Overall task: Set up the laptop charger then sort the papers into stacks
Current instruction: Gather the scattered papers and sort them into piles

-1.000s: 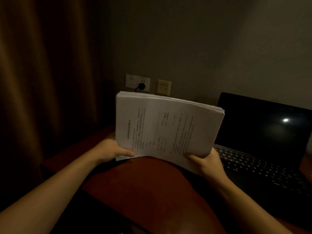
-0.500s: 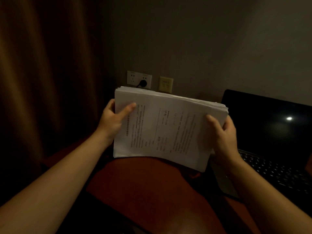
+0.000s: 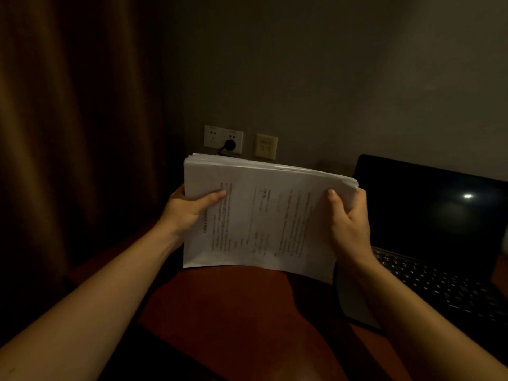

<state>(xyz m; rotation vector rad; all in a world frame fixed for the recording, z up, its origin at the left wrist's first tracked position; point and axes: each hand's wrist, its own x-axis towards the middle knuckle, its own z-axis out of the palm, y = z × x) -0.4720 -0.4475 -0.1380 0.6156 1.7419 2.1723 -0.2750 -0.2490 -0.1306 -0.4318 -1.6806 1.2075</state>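
both hands hold the paper stack (image 3: 264, 215) upright above the reddish bench (image 3: 242, 325), printed side facing the camera. left hand (image 3: 189, 210) grips the left edge, thumb across the front sheet. right hand (image 3: 349, 226) grips the right edge, thumb on the front, fingers curled behind. open laptop (image 3: 434, 243) sits on the bench just right of the stack, screen dark. black plug (image 3: 229, 145) seated in the wall socket (image 3: 223, 138) behind the stack. room dim.

Laptop (image 3: 428, 243) right of papers (image 3: 264, 215)
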